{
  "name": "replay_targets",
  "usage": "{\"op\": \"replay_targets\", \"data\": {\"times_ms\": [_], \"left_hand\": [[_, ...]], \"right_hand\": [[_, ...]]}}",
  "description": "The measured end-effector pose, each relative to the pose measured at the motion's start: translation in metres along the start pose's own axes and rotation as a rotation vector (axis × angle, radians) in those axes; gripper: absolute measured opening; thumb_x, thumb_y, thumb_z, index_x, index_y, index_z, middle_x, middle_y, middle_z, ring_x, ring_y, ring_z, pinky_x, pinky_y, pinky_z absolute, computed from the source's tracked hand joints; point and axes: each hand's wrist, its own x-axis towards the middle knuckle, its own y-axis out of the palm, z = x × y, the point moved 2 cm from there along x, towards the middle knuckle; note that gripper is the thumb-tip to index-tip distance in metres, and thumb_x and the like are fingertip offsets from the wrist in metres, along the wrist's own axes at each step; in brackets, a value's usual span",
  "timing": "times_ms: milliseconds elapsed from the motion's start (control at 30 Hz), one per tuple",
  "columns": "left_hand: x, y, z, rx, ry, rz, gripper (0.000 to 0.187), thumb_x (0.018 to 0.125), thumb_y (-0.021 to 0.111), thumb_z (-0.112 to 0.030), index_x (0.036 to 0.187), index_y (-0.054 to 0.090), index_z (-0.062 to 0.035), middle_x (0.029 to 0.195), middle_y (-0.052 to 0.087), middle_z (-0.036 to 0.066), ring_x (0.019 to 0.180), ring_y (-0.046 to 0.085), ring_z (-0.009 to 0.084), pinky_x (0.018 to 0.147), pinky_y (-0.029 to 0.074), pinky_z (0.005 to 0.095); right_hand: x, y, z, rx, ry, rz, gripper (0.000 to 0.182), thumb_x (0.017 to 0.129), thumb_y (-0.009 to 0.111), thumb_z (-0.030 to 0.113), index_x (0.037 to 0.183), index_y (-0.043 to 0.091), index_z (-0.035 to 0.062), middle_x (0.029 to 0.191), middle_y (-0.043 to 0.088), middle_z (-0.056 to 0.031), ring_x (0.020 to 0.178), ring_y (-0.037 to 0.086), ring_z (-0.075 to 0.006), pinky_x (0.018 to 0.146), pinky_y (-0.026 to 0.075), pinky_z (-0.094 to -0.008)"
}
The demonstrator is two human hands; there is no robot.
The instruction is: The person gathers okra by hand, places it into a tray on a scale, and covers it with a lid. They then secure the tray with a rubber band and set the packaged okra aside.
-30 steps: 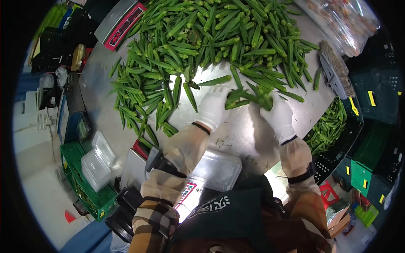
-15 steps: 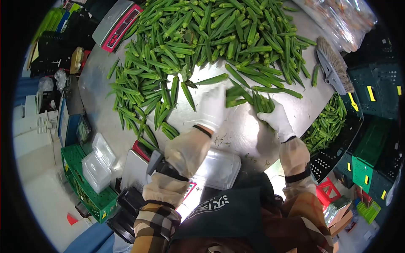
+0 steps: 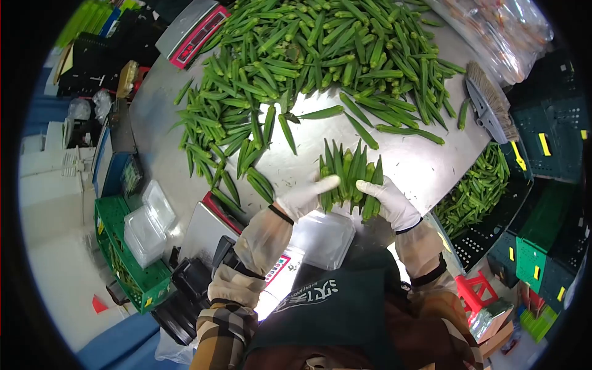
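A bundle of okra (image 3: 346, 168), its pods side by side and tips pointing away from me, is held between both white-gloved hands over the near part of the table. My left hand (image 3: 305, 196) grips its left side, thumb across the front. On the right side my right hand (image 3: 393, 200) closes round the pods, thumb also in front. Just below the bundle lies a clear plastic tray (image 3: 324, 237), partly covered by the hands and okra. Beyond it, a large heap of loose okra (image 3: 320, 55) spreads over the metal table (image 3: 296, 145).
A scale (image 3: 197, 34) stands at the back left, a brush (image 3: 490, 102) at the right edge. Clear clamshell boxes (image 3: 145, 231) sit on a green crate (image 3: 108, 246) at left. At right, a dark crate holds more okra (image 3: 472, 191). A plastic bag (image 3: 499, 31) lies back right.
My left hand has come back from the middle of the table to the bundle's left side. The bundle, in my right hand before, is now nearer me, upright and gripped by both hands.
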Motion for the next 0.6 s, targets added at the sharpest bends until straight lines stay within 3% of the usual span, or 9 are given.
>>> {"op": "replay_targets", "data": {"times_ms": [100, 200, 300, 400, 433, 467, 500, 533, 600], "left_hand": [[-0.021, -0.004, 0.001, -0.193, -0.009, 0.202, 0.077, 0.094, 0.048, -0.059, 0.146, 0.033, -0.0044, 0.14, 0.048, 0.012, 0.125, 0.05, 0.0226, 0.102, 0.044, 0.0433], [-0.044, 0.001, 0.003, -0.39, -0.02, 0.142, 0.078, 0.095, 0.039, -0.062, 0.148, 0.03, -0.006, 0.143, 0.046, 0.011, 0.124, 0.051, 0.0222, 0.102, 0.043, 0.041], [-0.061, 0.002, 0.01, -0.411, 0.024, 0.18, 0.073, 0.097, 0.041, -0.059, 0.147, 0.032, -0.0063, 0.142, 0.047, 0.011, 0.123, 0.052, 0.0224, 0.1, 0.046, 0.0406], [-0.079, 0.004, 0.02, -0.245, 0.119, 0.092, 0.067, 0.098, 0.045, -0.051, 0.146, 0.034, -0.0057, 0.139, 0.05, 0.011, 0.119, 0.054, 0.021, 0.095, 0.049, 0.039], [-0.089, 0.005, 0.022, -0.232, 0.114, 0.056, 0.057, 0.098, 0.057, -0.036, 0.142, 0.04, -0.0035, 0.131, 0.055, 0.011, 0.113, 0.058, 0.018, 0.09, 0.051, 0.0347], [-0.093, 0.009, 0.026, -0.161, 0.127, -0.13, 0.047, 0.093, 0.066, -0.019, 0.133, 0.049, -0.0011, 0.121, 0.061, 0.009, 0.104, 0.061, 0.0158, 0.086, 0.052, 0.0319], [-0.095, 0.007, 0.034, -0.025, 0.188, -0.176, 0.045, 0.093, 0.065, -0.015, 0.133, 0.05, -0.0015, 0.12, 0.062, 0.009, 0.105, 0.062, 0.017, 0.087, 0.052, 0.0328], [-0.096, 0.008, 0.041, 0.112, 0.247, -0.22, 0.043, 0.092, 0.064, -0.01, 0.132, 0.05, -0.0019, 0.119, 0.062, 0.009, 0.105, 0.062, 0.0182, 0.089, 0.052, 0.0336], [-0.102, 0.012, 0.048, -0.066, 0.223, -0.31, 0.039, 0.089, 0.064, -0.005, 0.127, 0.054, -0.0006, 0.113, 0.065, 0.009, 0.099, 0.064, 0.0173, 0.087, 0.052, 0.0317]], "right_hand": [[-0.008, 0.015, -0.001, 0.155, 0.098, 0.158, 0.058, 0.096, 0.061, 0.032, 0.138, 0.041, -0.0027, 0.124, 0.059, -0.0136, 0.107, 0.061, -0.0237, 0.088, 0.053, -0.0385], [-0.017, 0.034, 0.0, 0.32, 0.152, 0.238, 0.06, 0.097, 0.058, 0.035, 0.14, 0.038, -0.0015, 0.126, 0.057, -0.0146, 0.109, 0.061, -0.0257, 0.088, 0.054, -0.0412], [-0.028, 0.051, -0.002, 0.38, 0.176, 0.284, 0.061, 0.097, 0.058, 0.035, 0.141, 0.036, -0.0003, 0.128, 0.056, -0.015, 0.109, 0.061, -0.026, 0.087, 0.054, -0.0418], [-0.034, 0.062, -0.014, 0.255, 0.133, 0.279, 0.056, 0.097, 0.059, 0.03, 0.139, 0.04, -0.0007, 0.125, 0.057, -0.0152, 0.107, 0.062, -0.0252, 0.088, 0.055, -0.0423], [-0.035, 0.068, -0.023, 0.148, 0.063, 0.238, 0.051, 0.097, 0.058, 0.026, 0.137, 0.042, -0.0016, 0.124, 0.058, -0.016, 0.106, 0.063, -0.0263, 0.088, 0.056, -0.0443], [-0.035, 0.072, -0.032, 0.043, -0.007, 0.197, 0.047, 0.098, 0.057, 0.023, 0.135, 0.044, -0.0024, 0.122, 0.059, -0.0168, 0.105, 0.063, -0.0274, 0.088, 0.057, -0.0463], [-0.032, 0.069, -0.047, -0.067, -0.019, 0.069, 0.037, 0.092, 0.065, 0.01, 0.125, 0.054, -0.0033, 0.112, 0.064, -0.0133, 0.095, 0.066, -0.0227, 0.082, 0.058, -0.0377], [-0.036, 0.075, -0.048, -0.145, -0.02, 0.038, 0.039, 0.089, 0.068, 0.009, 0.123, 0.055, -0.0028, 0.11, 0.065, -0.0119, 0.094, 0.065, -0.0211, 0.082, 0.057, -0.0351], [-0.04, 0.086, -0.046, -0.305, -0.04, -0.035, 0.043, 0.083, 0.073, 0.006, 0.121, 0.058, -0.0017, 0.106, 0.066, -0.0092, 0.093, 0.064, -0.0179, 0.082, 0.054, -0.0299]]}}
